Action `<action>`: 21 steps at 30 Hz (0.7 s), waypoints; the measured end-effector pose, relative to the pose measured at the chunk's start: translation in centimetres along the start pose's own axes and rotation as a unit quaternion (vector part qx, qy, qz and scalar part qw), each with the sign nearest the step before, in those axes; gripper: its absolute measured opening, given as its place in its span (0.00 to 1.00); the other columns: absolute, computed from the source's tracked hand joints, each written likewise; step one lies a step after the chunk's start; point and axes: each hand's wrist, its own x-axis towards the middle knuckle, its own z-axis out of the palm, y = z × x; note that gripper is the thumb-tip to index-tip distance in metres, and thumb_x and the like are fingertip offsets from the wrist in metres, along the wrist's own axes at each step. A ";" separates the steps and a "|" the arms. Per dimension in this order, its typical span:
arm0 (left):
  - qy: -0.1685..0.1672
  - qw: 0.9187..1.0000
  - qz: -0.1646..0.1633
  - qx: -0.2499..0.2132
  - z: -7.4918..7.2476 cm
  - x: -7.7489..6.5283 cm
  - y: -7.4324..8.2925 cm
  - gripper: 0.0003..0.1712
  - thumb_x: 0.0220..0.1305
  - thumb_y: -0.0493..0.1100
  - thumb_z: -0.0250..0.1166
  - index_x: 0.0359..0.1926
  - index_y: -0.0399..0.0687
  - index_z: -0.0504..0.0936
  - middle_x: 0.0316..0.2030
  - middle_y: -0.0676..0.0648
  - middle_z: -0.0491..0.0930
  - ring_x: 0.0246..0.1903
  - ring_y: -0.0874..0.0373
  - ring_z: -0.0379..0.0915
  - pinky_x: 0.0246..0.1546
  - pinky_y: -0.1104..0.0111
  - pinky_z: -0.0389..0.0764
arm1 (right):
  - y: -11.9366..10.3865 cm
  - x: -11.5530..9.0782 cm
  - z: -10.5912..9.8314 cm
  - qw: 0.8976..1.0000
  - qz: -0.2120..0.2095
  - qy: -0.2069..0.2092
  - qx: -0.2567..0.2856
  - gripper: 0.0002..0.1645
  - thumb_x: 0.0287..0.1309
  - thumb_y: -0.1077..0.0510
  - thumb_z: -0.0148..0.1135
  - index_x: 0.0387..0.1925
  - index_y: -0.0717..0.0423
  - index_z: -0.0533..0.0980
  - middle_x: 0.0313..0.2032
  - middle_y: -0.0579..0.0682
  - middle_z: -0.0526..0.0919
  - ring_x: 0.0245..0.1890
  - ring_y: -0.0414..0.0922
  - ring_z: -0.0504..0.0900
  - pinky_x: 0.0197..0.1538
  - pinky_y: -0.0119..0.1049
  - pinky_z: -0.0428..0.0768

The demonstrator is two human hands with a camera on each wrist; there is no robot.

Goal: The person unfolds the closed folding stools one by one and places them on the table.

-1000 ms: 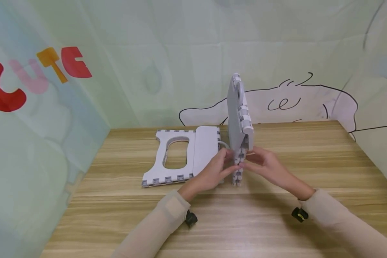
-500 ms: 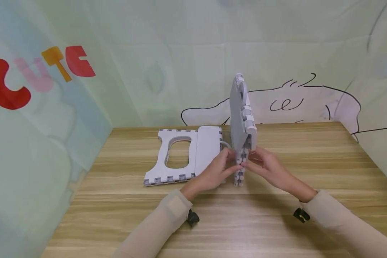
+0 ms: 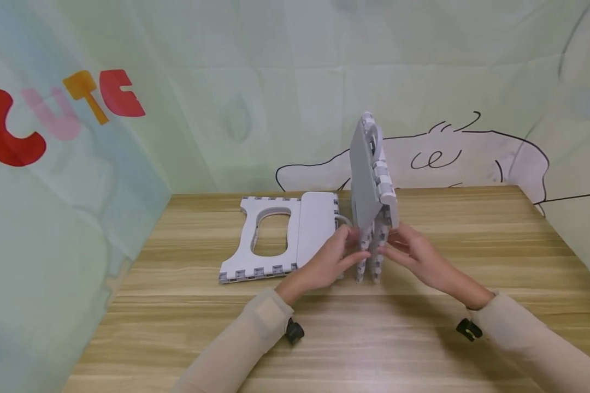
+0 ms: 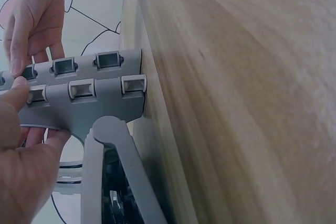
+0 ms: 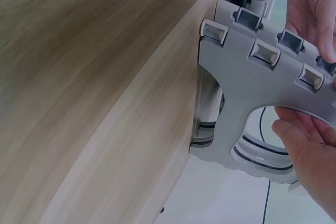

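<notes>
Low in the frame, two sleeves [image 3: 241, 349] stretch over the table [image 3: 369, 349]; right of centre, I see the left hand [image 3: 323, 263] and right hand [image 3: 420, 257] each gripping one leg [image 5: 241, 66] of the upright stool [image 3: 365, 169], a narrow gap between the pair. Left of it lies a flat stool [image 3: 317, 224]; behind, a printed cloth [image 3: 295, 93].

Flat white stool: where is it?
Head view: the flat white stool lies on the table, left of the upright stool, its near right corner behind the left hand.
</notes>
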 end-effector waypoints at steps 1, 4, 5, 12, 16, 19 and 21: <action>0.000 1.000 0.000 -0.001 0.0 0.0 0.0 0.21 0.73 0.43 0.60 0.57 0.38 0.63 0.60 0.39 0.71 0.63 0.52 0.69 0.62 0.73 0.71 | 0.0 -0.1 -0.1 1.000 0.000 0.001 -0.001 0.35 0.69 0.64 0.60 0.73 0.60 0.60 0.66 0.63 0.70 0.61 0.60 0.75 0.62 0.60 0.72; 0.002 1.000 0.005 -0.002 0.1 0.1 0.0 0.20 0.73 0.42 0.60 0.56 0.37 0.63 0.60 0.39 0.71 0.62 0.51 0.70 0.62 0.72 0.72 | 0.1 -0.3 -0.3 1.000 -0.004 0.007 -0.006 0.35 0.68 0.65 0.60 0.73 0.61 0.60 0.65 0.65 0.70 0.60 0.61 0.76 0.61 0.60 0.72; 0.003 1.000 0.007 -0.002 0.1 0.1 0.0 0.20 0.73 0.42 0.60 0.56 0.37 0.63 0.60 0.38 0.71 0.62 0.51 0.70 0.62 0.72 0.71 | 0.2 -0.4 -0.4 1.000 -0.006 0.009 -0.009 0.35 0.68 0.66 0.60 0.72 0.62 0.60 0.65 0.65 0.70 0.59 0.62 0.76 0.61 0.60 0.72; 0.002 1.000 0.013 0.000 0.2 0.2 -0.1 0.21 0.73 0.42 0.60 0.58 0.38 0.63 0.61 0.38 0.71 0.63 0.52 0.69 0.64 0.71 0.70 | 0.3 -0.8 -0.9 0.999 -0.016 0.027 -0.021 0.34 0.66 0.70 0.61 0.70 0.66 0.62 0.62 0.68 0.72 0.56 0.63 0.78 0.59 0.58 0.74; 0.000 1.000 0.010 -0.002 0.2 0.1 -0.1 0.22 0.73 0.43 0.59 0.59 0.39 0.62 0.63 0.39 0.69 0.65 0.53 0.67 0.64 0.70 0.69 | 0.4 -1.1 -1.2 0.999 -0.023 0.033 -0.028 0.33 0.64 0.72 0.61 0.68 0.68 0.63 0.60 0.68 0.74 0.55 0.63 0.79 0.58 0.57 0.75; 0.000 1.000 0.012 -0.009 0.3 0.1 -0.1 0.22 0.73 0.42 0.59 0.59 0.38 0.62 0.63 0.38 0.69 0.65 0.52 0.67 0.64 0.70 0.69 | 0.4 -1.2 -1.4 0.998 -0.027 0.036 -0.032 0.31 0.63 0.73 0.61 0.66 0.70 0.64 0.59 0.69 0.75 0.54 0.62 0.79 0.57 0.56 0.76; 0.000 1.000 0.014 -0.014 0.3 0.2 -0.1 0.22 0.73 0.41 0.60 0.59 0.37 0.62 0.63 0.38 0.69 0.65 0.52 0.67 0.65 0.70 0.69 | 0.5 -1.3 -1.5 0.998 -0.029 0.038 -0.036 0.31 0.62 0.73 0.62 0.65 0.71 0.65 0.58 0.69 0.75 0.53 0.62 0.79 0.57 0.56 0.76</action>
